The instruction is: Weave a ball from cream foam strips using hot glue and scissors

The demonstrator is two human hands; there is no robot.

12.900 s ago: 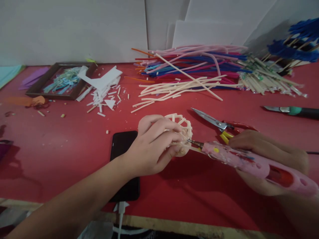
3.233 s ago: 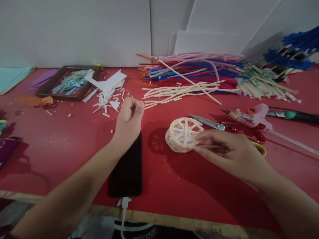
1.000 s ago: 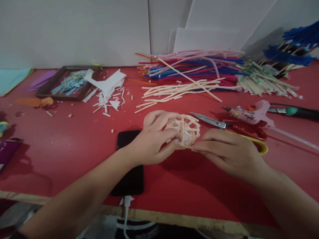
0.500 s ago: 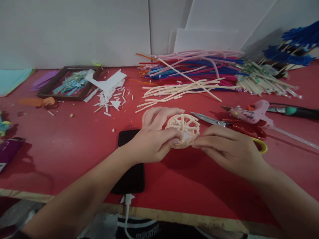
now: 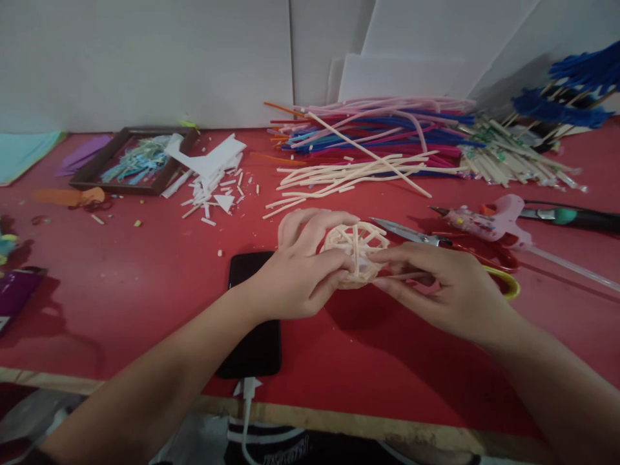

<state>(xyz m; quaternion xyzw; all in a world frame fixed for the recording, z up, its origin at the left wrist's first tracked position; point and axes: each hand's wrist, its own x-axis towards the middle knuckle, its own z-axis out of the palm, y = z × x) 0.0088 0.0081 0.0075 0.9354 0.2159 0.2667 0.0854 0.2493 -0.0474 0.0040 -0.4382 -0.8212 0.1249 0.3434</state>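
A small openwork ball (image 5: 356,252) of cream-coloured strips hangs just above the red table, with something white inside its lattice. My left hand (image 5: 305,265) grips it from the left, thumb in front and fingers curved over the far side. At its right edge, my right hand (image 5: 436,284) pinches the rim between thumb and index finger. Something thin, perhaps a strip end, shows between those fingers, but I cannot make it out. Under my left wrist lies a black phone (image 5: 256,349) with a white cable plugged in.
Scissors (image 5: 411,232) with red and yellow handles lie behind my right hand, beside a pink glue gun (image 5: 508,219). Cream strips (image 5: 349,177) and coloured pipe cleaners (image 5: 378,123) are heaped at the back. White scraps (image 5: 208,174) and a brown frame (image 5: 162,184) are at left.
My right thumb and index finger have spread apart and shifted slightly onto the ball's right side. My left hand and the ball stay almost in place.
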